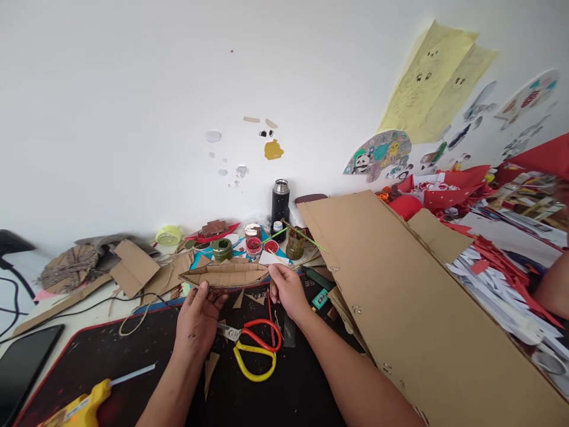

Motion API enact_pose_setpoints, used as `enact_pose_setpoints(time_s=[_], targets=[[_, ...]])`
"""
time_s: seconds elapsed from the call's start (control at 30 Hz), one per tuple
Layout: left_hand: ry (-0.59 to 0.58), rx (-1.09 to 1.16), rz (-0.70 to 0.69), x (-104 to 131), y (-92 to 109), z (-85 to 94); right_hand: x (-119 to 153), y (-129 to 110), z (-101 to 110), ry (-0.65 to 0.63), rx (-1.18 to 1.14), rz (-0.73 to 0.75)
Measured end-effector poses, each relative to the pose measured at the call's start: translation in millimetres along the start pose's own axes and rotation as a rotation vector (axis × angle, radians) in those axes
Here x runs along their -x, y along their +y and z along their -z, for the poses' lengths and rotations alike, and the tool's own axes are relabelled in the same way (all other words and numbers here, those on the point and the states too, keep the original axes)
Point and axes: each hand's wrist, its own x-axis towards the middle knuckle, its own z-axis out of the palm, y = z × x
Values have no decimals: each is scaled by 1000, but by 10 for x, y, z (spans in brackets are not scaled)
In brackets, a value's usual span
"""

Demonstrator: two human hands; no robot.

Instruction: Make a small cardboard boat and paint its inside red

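Note:
A long, narrow cardboard boat shape (pixel 231 276), pointed at the left tip, is held level above the black mat (pixel 284 403). My left hand (pixel 200 317) grips its near side toward the left, thumb on the rim. At its right end, my right hand (pixel 287 290) pinches the tip between thumb and fingers. Just below my hands lie scissors (pixel 251 347) with one red and one yellow handle; the blade tips are hidden behind my left hand. Small cardboard scraps (pixel 211 373) lie around them.
A yellow glue gun (pixel 84 409) lies at front left, near a dark tablet (pixel 31 367). Open paint jars (pixel 254 246) and a black thermos (pixel 280 204) stand against the wall. A big cardboard sheet (pixel 413 296) leans across the right, beside paper strips (pixel 493 296) and another person's arm (pixel 553 290).

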Motion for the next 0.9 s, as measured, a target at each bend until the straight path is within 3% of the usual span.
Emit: enact_pose_setpoints(time_s=[0.23,0.47,0.9], targets=[[-15,-6,15,27,34,-19,0,24,1,15,15,-6],[19,9,-97,-16,95,13,15,-35,0,68,-42,3],[-56,-67,-167,41,84,2,16,-35,-5,50,4,-24]])
